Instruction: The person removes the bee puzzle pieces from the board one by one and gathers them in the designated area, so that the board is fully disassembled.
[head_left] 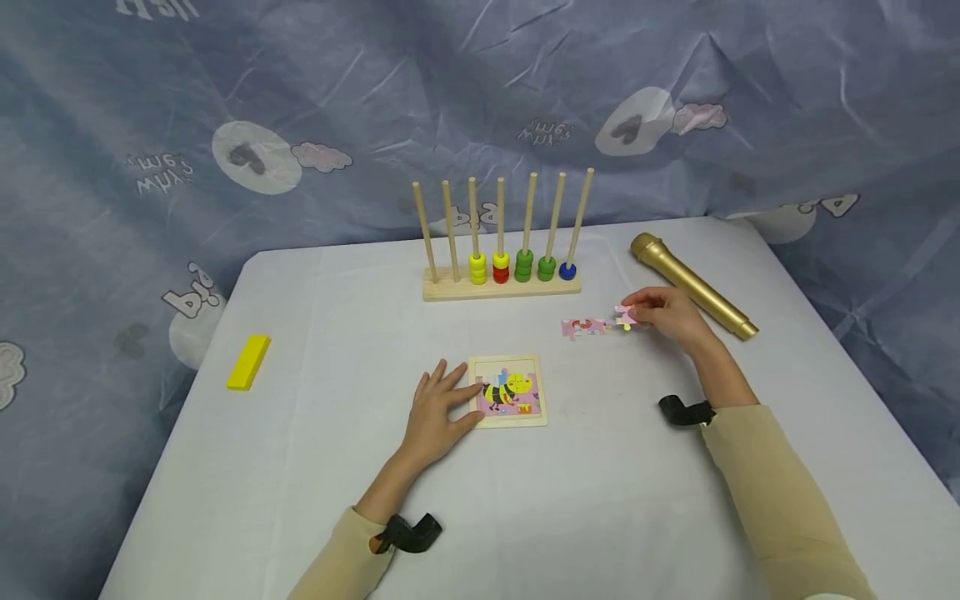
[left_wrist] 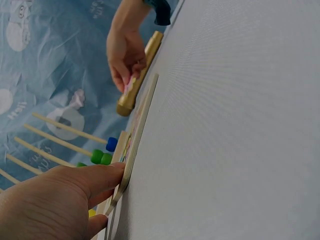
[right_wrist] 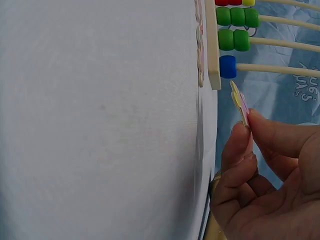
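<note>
A square wooden puzzle tray (head_left: pixel 542 392) with a bee picture lies near the middle of the table. My left hand (head_left: pixel 438 421) has its fingers spread, with index finger and thumb touching the tray's left side. In the left wrist view the left hand (left_wrist: pixel 60 200) reaches the tray's edge (left_wrist: pixel 142 125). My right hand (head_left: pixel 670 315) pinches a pink jigsaw piece (head_left: pixel 624 317) between thumb and fingertips, held above the table. The right wrist view has the piece (right_wrist: pixel 240 102) edge-on in the right hand (right_wrist: pixel 270 170). Just left of it, joined or touching jigsaw pieces (head_left: pixel 583 327) lie flat.
A wooden bead-stacking rack (head_left: pixel 502 289) with upright pegs and coloured beads stands at the back. A gold toy microphone (head_left: pixel 693 283) lies beyond my right hand. On the left side is a yellow block (head_left: pixel 248 362). Patterned blue-grey cloth (head_left: pixel 375 100) hangs behind the white table.
</note>
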